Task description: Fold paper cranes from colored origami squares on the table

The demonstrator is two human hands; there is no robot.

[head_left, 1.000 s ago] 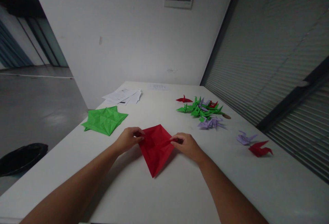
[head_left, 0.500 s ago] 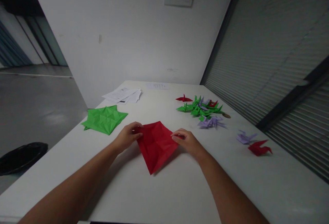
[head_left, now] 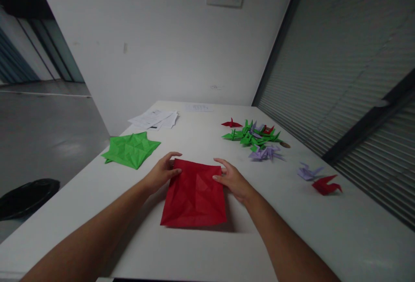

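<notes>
A creased red paper square (head_left: 195, 195) lies almost flat on the white table (head_left: 207, 251), its edges now square to me. My left hand (head_left: 162, 173) touches its far left corner with thumb and fingers spread. At the far right corner my right hand (head_left: 231, 179) rests with fingers apart on the paper's edge. Neither hand pinches the sheet firmly.
A stack of creased green paper (head_left: 130, 149) lies at the left table edge. White printed sheets (head_left: 154, 119) sit at the back. A pile of green, purple and red paper cranes (head_left: 257, 139) is at the right, with a purple crane (head_left: 308, 172) and red crane (head_left: 325, 184) nearer.
The red paper, a folded diamond held by its side corners, has opened out and turned into a flat square. Both hands have shifted to its far corners with fingers spread.
</notes>
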